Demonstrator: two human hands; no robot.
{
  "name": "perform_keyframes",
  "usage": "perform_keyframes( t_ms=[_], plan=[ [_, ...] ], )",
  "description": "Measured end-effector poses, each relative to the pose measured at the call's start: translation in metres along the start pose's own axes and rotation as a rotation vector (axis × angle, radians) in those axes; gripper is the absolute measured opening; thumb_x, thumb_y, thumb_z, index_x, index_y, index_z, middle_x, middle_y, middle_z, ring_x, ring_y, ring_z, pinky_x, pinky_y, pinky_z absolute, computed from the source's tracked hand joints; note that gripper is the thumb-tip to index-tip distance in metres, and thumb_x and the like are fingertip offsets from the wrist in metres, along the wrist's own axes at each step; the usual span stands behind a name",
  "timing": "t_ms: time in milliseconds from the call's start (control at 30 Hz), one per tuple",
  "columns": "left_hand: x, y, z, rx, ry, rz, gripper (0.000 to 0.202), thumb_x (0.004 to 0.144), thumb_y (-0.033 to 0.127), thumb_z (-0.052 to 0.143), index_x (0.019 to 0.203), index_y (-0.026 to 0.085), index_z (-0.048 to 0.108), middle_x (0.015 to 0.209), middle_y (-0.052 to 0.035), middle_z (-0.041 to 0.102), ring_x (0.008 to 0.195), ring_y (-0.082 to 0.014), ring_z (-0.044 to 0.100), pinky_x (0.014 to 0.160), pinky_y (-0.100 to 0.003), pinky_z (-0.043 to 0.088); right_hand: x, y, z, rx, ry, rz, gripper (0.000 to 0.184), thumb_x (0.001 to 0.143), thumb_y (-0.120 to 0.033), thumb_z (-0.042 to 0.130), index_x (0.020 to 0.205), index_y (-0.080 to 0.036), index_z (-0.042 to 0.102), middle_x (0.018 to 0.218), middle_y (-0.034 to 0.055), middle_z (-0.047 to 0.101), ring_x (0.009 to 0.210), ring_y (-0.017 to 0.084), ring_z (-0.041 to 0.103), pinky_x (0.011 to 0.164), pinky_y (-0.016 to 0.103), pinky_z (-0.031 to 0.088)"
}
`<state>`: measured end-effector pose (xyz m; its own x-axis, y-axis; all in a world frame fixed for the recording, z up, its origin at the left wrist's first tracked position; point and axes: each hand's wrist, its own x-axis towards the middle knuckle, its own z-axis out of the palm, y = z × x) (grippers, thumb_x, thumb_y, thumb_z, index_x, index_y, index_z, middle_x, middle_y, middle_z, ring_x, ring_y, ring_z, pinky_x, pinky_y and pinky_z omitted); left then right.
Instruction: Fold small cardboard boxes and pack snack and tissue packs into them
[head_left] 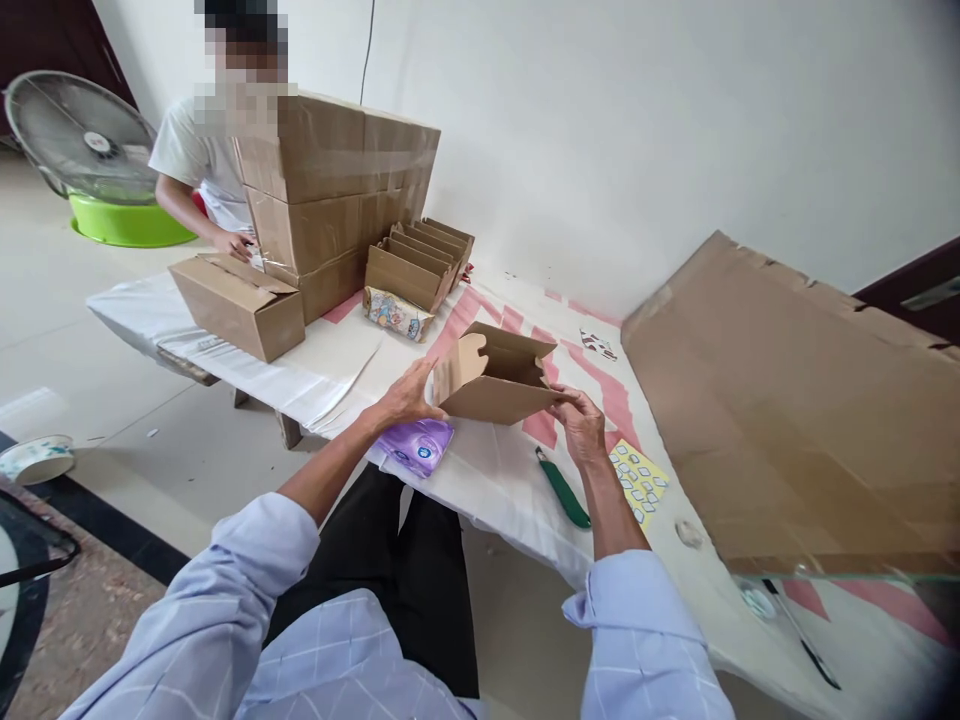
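Note:
Between my hands is a small brown cardboard box (pixel 499 400), tilted, with its open side toward the back and a rounded flap standing up at its left end. My left hand (pixel 409 395) grips the left end of the box, thumb along its lower corner. At the right end, my right hand (pixel 579 410) pinches the edge, its fingers partly hidden behind the cardboard. A purple tissue pack (pixel 417 446) lies just below my left hand. Below my right hand rests a green-handled cutter (pixel 562 488), beside a yellow sticker sheet (pixel 639 482).
Stacked taped cartons (pixel 330 190) stand at the back left, near several open small boxes (pixel 416 260) and a printed package (pixel 396 314). A closed box (pixel 240 305) sits at the left edge. A big carton (pixel 795 420) fills the right. A co-worker (pixel 202 170) is behind the stack.

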<state>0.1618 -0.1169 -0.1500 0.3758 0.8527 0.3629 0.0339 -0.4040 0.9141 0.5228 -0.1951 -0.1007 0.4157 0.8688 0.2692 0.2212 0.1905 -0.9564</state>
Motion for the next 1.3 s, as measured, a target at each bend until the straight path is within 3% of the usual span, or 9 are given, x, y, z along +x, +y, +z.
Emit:
perform_keyframes(
  t_ms=[133, 233, 300, 367, 500, 600, 800, 1100, 1300],
  plan=[
    [0.011, 0.004, 0.016, -0.048, 0.003, 0.093, 0.142, 0.044, 0.027, 0.110, 0.170, 0.015, 0.044, 0.172, -0.0256, 0.041, 0.166, -0.0551, 0.026, 0.140, -0.064, 0.018, -0.010, -0.005, 0.007, -0.060, -0.065, -0.055, 0.024, 0.073, -0.042, 0.081, 0.089, -0.024, 0.075, 0.121, 0.0084, 0.082, 0.108, 0.028, 0.076, 0.102, 0.053, 0.065],
    [0.015, 0.004, 0.009, -0.122, -0.011, 0.078, 0.146, 0.047, 0.024, 0.107, 0.175, 0.016, 0.036, 0.175, -0.0246, 0.038, 0.163, -0.0543, 0.032, 0.137, -0.064, 0.028, -0.022, -0.013, 0.015, -0.107, -0.124, -0.101, 0.028, 0.078, -0.044, 0.082, 0.095, -0.024, 0.075, 0.124, 0.0091, 0.081, 0.117, 0.030, 0.075, 0.108, 0.054, 0.062],
    [0.018, 0.004, -0.006, -0.211, -0.020, 0.014, 0.146, 0.048, 0.024, 0.106, 0.175, 0.019, 0.035, 0.174, -0.0240, 0.040, 0.158, -0.0527, 0.042, 0.129, -0.063, 0.041, -0.031, -0.020, 0.019, -0.110, -0.133, -0.131, 0.037, 0.083, -0.048, 0.081, 0.112, -0.025, 0.075, 0.133, 0.0104, 0.078, 0.124, 0.032, 0.073, 0.111, 0.054, 0.060],
    [0.019, 0.003, -0.027, -0.293, -0.030, -0.044, 0.138, 0.048, 0.026, 0.106, 0.171, 0.021, 0.043, 0.168, -0.0215, 0.052, 0.151, -0.0501, 0.053, 0.120, -0.058, 0.052, -0.041, -0.028, 0.022, -0.114, -0.119, -0.175, 0.053, 0.086, -0.053, 0.080, 0.131, -0.027, 0.070, 0.144, 0.0125, 0.072, 0.134, 0.034, 0.069, 0.113, 0.055, 0.058],
    [0.016, 0.001, -0.067, -0.429, -0.045, -0.156, 0.101, 0.051, 0.031, 0.104, 0.145, 0.018, 0.069, 0.130, -0.0151, 0.080, 0.131, -0.0446, 0.070, 0.112, -0.054, 0.058, -0.061, -0.041, 0.031, -0.169, -0.126, -0.264, 0.077, 0.085, -0.059, 0.085, 0.152, -0.029, 0.060, 0.161, 0.0152, 0.060, 0.145, 0.038, 0.060, 0.117, 0.059, 0.054],
    [0.010, -0.003, -0.081, -0.467, 0.020, -0.223, 0.103, 0.046, 0.030, 0.104, 0.142, 0.021, 0.070, 0.117, -0.0109, 0.084, 0.120, -0.0388, 0.075, 0.107, -0.051, 0.060, -0.076, -0.047, 0.045, -0.180, -0.207, -0.303, 0.088, 0.085, -0.060, 0.088, 0.160, -0.031, 0.054, 0.165, 0.0151, 0.056, 0.150, 0.040, 0.056, 0.120, 0.062, 0.050],
    [0.003, -0.006, -0.082, -0.464, 0.039, -0.247, 0.105, 0.046, 0.030, 0.105, 0.144, 0.026, 0.068, 0.115, -0.0076, 0.084, 0.121, -0.0356, 0.074, 0.107, -0.047, 0.059, -0.087, -0.054, 0.068, -0.179, -0.291, -0.349, 0.111, 0.080, -0.059, 0.095, 0.173, -0.035, 0.040, 0.176, 0.0129, 0.043, 0.165, 0.039, 0.040, 0.134, 0.063, 0.037],
    [0.008, -0.005, -0.083, -0.474, -0.025, -0.236, 0.099, 0.045, 0.027, 0.104, 0.139, 0.024, 0.072, 0.115, -0.0073, 0.084, 0.119, -0.0350, 0.074, 0.107, -0.046, 0.059, -0.065, -0.051, 0.071, -0.258, -0.319, -0.297, 0.130, 0.075, -0.049, 0.097, 0.180, -0.030, 0.024, 0.185, 0.0153, 0.029, 0.172, 0.039, 0.027, 0.140, 0.063, 0.024],
    [0.011, 0.003, -0.078, -0.442, -0.064, -0.231, 0.096, 0.047, 0.031, 0.106, 0.137, 0.021, 0.073, 0.112, -0.0086, 0.084, 0.116, -0.0348, 0.076, 0.106, -0.046, 0.060, -0.060, -0.048, 0.071, -0.324, -0.330, -0.299, 0.131, 0.073, -0.041, 0.095, 0.181, -0.030, 0.021, 0.180, 0.0152, 0.036, 0.168, 0.038, 0.034, 0.138, 0.060, 0.030]
  ],
)
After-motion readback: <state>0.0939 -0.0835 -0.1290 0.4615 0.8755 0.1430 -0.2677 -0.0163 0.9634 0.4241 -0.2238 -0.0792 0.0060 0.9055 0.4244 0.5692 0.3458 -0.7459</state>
